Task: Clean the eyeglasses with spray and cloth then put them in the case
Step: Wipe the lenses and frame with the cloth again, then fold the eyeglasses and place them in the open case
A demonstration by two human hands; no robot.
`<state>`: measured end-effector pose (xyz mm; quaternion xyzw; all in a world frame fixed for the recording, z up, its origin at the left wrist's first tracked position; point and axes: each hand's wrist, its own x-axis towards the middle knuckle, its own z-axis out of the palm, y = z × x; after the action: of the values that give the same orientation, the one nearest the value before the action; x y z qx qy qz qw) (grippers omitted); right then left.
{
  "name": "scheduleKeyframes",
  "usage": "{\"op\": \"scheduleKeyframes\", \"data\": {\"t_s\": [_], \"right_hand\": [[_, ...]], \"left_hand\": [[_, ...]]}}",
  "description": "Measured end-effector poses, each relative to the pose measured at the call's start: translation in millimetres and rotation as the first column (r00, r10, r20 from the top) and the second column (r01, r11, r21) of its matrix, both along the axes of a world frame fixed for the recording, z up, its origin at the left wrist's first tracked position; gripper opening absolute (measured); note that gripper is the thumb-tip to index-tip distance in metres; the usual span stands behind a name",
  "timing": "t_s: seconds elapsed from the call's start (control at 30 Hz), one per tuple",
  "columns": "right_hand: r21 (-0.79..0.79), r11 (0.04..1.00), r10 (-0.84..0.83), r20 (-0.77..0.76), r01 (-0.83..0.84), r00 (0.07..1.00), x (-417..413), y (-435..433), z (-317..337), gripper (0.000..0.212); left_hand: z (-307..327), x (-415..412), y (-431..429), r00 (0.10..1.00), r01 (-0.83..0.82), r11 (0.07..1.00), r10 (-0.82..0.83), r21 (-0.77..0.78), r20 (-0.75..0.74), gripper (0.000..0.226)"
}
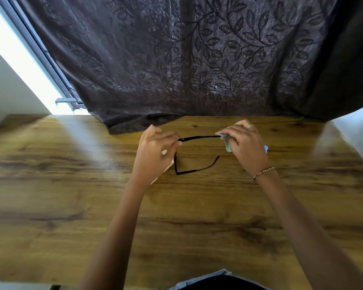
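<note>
Black-framed eyeglasses (197, 138) hang above the wooden table (71, 185) with both temple arms unfolded. My left hand (155, 151) pinches the frame's front near the hinge of one arm. My right hand (247, 143) is closed on a pale green cloth (227, 143) wrapped around the far end of that upper arm. The other temple arm (197, 169) points right, lower down. A beige object (168, 170), mostly hidden under my left hand, lies on the table; I cannot tell whether it is the case. A small light blue bit (266, 149) peeks out behind my right hand.
A dark leaf-patterned curtain (197, 59) hangs at the back and drapes onto the table's far edge. A bright window and frame (40, 55) are at the left. The table's front edge (19, 280) is near my body.
</note>
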<state>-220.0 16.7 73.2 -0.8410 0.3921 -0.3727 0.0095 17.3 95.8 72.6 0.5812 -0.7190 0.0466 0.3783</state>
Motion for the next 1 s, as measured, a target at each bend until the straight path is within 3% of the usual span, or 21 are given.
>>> {"op": "scheduleKeyframes", "data": {"t_s": [0.13, 0.2, 0.3, 0.4, 0.47, 0.6, 0.7, 0.77, 0.83, 0.9, 0.93, 1.0], "right_hand": [[0.149, 0.976, -0.17, 0.08, 0.157, 0.982, -3.5, -2.9, -7.7, 0.026], [0.246, 0.948, -0.241, 0.148, 0.2, 0.959, -5.5, -1.1, -6.4, 0.02], [0.454, 0.865, -0.305, 0.138, 0.213, 0.942, -11.5, 4.0, -7.5, 0.021], [0.673, 0.703, -0.313, 0.003, 0.23, 0.95, -18.6, 1.8, -24.3, 0.025], [0.76, 0.595, -0.302, -0.09, 0.261, 0.949, -21.8, 2.6, -35.8, 0.028], [0.828, 0.491, -0.3, -0.131, 0.271, 0.945, -25.3, 8.9, -52.3, 0.031], [0.889, 0.402, -0.285, -0.104, 0.218, 0.953, -27.0, 11.9, -56.5, 0.031], [0.857, 0.443, -0.22, -0.18, 0.263, 0.959, -25.3, 14.8, -54.1, 0.028], [0.757, 0.582, -0.225, -0.2, 0.296, 0.954, -20.9, 18.6, -48.2, 0.026], [0.671, 0.696, -0.274, -0.079, 0.255, 0.958, -14.0, 21.7, -42.5, 0.028], [0.684, 0.701, -0.295, 0.021, 0.202, 0.955, -9.9, 22.2, -39.7, 0.031], [0.81, 0.586, -0.356, 0.267, -0.008, 0.895, -0.5, 22.4, -34.9, 0.034]], "left_hand": [[-1.9, 3.6, 2.4, 0.975, -0.055, 0.991, 0.079, 0.122, -0.209, 0.023], [-0.1, 3.2, 6.2, 0.876, -0.091, 0.958, 0.207, 0.27, -0.436, 0.02], [4.6, 1.2, 8.1, 0.507, 0.002, 0.898, 0.378, 0.44, -0.775, 0.022], [6.0, -2.6, 6.4, 0.186, 0.006, 0.841, 0.531, 0.541, -0.827, 0.017], [4.3, -4.6, 4.0, 0.068, 0.032, 0.826, 0.559, 0.562, -0.826, 0.021], [-4.4, -6.0, -2.3, 0.118, 0.029, 0.798, 0.595, 0.602, -0.795, 0.023], [-9.4, -8.3, -4.3, 0.093, 0.046, 0.78, 0.619, 0.624, -0.78, 0.033], [-13.5, -9.3, -5.6, 0.077, 0.058, 0.769, 0.632, 0.636, -0.771, 0.023], [-15.5, -11.4, -5.5, 0.077, 0.055, 0.767, 0.635, 0.64, -0.768, 0.012], [-19.8, -13.1, -5.8, 0.078, 0.049, 0.768, 0.634, 0.638, -0.77, 0.014], [-21.0, -14.9, -5.7, 0.079, 0.047, 0.768, 0.635, 0.639, -0.769, 0.018], [-23.5, -19.6, -6.0, 0.089, 0.046, 0.767, 0.635, 0.64, -0.768, 0.025]]}}
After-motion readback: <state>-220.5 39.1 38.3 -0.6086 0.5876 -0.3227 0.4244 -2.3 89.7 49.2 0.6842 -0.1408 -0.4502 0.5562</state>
